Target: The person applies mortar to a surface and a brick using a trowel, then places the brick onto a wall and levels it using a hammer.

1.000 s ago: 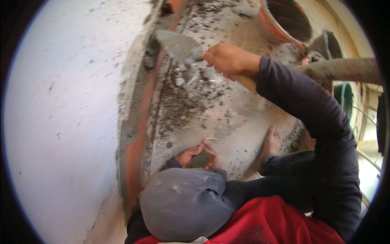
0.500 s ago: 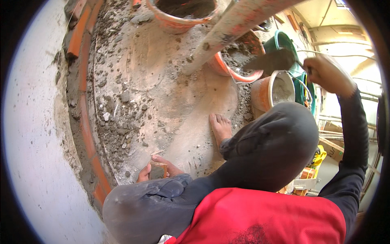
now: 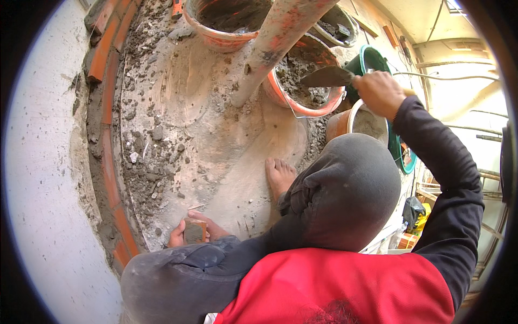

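Note:
My right hand grips a trowel whose blade reaches over an orange bucket of grey mortar. My left hand rests low near my knee and holds a small brick piece smeared with mortar. A curved row of red bricks set in mortar runs along the foot of the white wall. My bare foot stands on the dusty floor between the two hands.
A sloping orange-stained pole crosses above the buckets. A second orange bucket stands at the top, a pale bucket and a green tub to the right. Mortar crumbs litter the floor beside the bricks.
My right hand has swung the trowel from the brick row across to the mortar bucket. My view has turned right. The left hand keeps hold of the brick piece.

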`<act>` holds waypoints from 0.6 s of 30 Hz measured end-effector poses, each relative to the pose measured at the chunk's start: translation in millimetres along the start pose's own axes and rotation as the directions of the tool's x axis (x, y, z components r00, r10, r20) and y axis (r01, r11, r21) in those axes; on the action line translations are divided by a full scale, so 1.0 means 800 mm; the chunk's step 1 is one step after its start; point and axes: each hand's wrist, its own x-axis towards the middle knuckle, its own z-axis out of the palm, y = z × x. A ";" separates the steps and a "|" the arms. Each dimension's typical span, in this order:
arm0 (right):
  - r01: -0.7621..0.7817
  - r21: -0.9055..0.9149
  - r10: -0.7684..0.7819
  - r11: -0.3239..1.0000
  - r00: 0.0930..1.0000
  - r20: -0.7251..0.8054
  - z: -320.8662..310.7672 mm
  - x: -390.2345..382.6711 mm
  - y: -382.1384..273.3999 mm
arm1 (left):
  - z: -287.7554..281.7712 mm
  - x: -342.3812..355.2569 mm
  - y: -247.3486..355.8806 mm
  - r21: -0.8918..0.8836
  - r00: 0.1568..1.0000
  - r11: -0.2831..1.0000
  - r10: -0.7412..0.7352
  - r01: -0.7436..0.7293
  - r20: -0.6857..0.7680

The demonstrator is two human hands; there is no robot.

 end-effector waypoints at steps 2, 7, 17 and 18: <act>0.034 0.181 -0.040 0.983 0.999 0.032 -0.018 -0.001 0.022 | 0.001 0.001 0.000 -0.001 1.000 1.000 0.002 -0.002 0.026; 0.125 0.345 -0.212 0.930 0.950 0.228 -0.003 0.028 0.020 | 0.026 0.006 0.006 0.083 0.998 0.996 -0.032 0.037 -0.062; -0.137 0.050 0.123 0.989 0.970 0.210 -0.032 0.053 0.050 | 0.007 0.002 -0.001 0.018 0.995 1.000 -0.006 0.008 -0.096; -0.075 0.043 0.066 0.996 0.979 0.195 -0.020 0.052 0.051 | 0.006 0.006 -0.001 0.021 0.995 1.000 -0.003 0.005 -0.095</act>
